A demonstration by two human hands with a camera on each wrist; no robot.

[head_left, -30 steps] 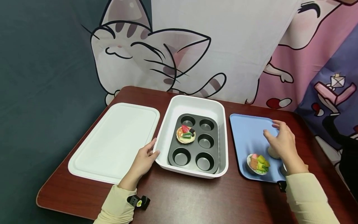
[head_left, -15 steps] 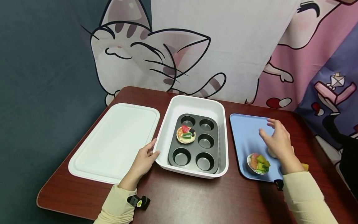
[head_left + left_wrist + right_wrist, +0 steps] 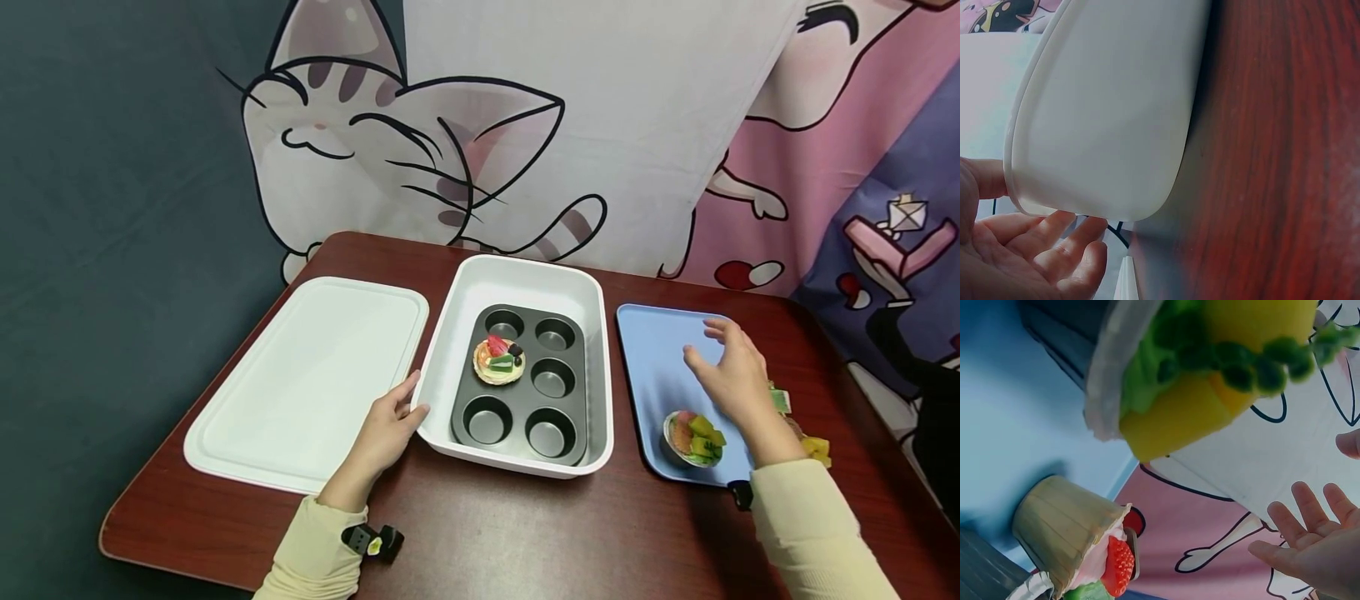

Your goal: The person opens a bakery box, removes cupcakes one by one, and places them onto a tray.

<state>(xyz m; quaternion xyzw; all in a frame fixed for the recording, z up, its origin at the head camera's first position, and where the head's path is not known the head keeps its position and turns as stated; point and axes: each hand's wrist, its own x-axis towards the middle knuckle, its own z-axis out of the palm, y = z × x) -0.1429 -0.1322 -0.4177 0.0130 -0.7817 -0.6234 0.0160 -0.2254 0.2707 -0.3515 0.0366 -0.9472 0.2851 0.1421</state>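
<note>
A white deep tub (image 3: 600, 367) holds a dark six-cup muffin pan (image 3: 517, 417). A fruit tart (image 3: 498, 360) with strawberry and orange sits in the pan's middle-left cup. My left hand (image 3: 381, 429) holds the tub's near left corner, thumb at the rim and fingers against the outer wall (image 3: 1104, 125). Above the blue tray (image 3: 660, 350) my right hand (image 3: 738, 379) hovers with fingers spread, holding nothing. A cupcake with yellow and green topping (image 3: 696, 437) stands near it. In the right wrist view, a tan-cupped cupcake with strawberry (image 3: 1066, 525) is also visible.
A white flat tray (image 3: 315, 383) lies left of the tub on the brown table (image 3: 487, 533). More toppings, one yellow (image 3: 816, 450), show partly hidden behind my right wrist. A cat-print cloth (image 3: 480, 150) hangs behind the table.
My right hand has drifted left over the blue tray, uncovering more of the toppings on its right side. The left hand and the tub have stayed put.
</note>
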